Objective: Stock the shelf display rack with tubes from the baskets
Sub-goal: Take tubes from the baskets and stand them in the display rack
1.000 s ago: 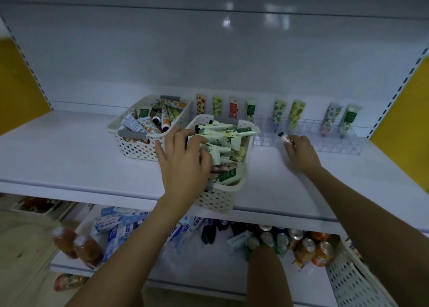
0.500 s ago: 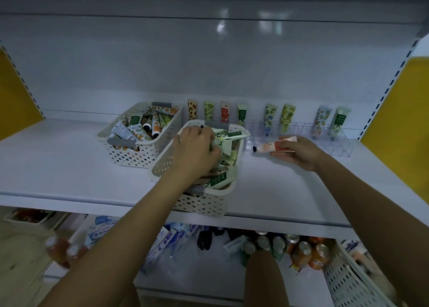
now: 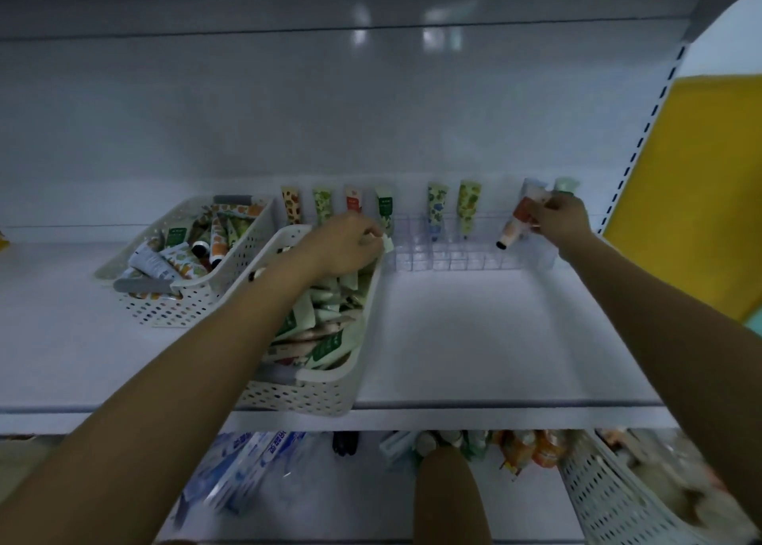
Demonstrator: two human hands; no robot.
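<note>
Fingers of my right hand [image 3: 560, 218] clamp an orange tube [image 3: 520, 218], cap down, over the right end of the rack [image 3: 453, 256]; likely light, squashy, best held mid-body. My left hand [image 3: 342, 243] pinches a pale tube [image 3: 386, 242] just left of the rack.

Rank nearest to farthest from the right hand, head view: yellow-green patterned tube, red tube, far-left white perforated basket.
1. yellow-green patterned tube, rack's middle
2. red tube, rack's left part
3. far-left white perforated basket, shelf's left side
</note>
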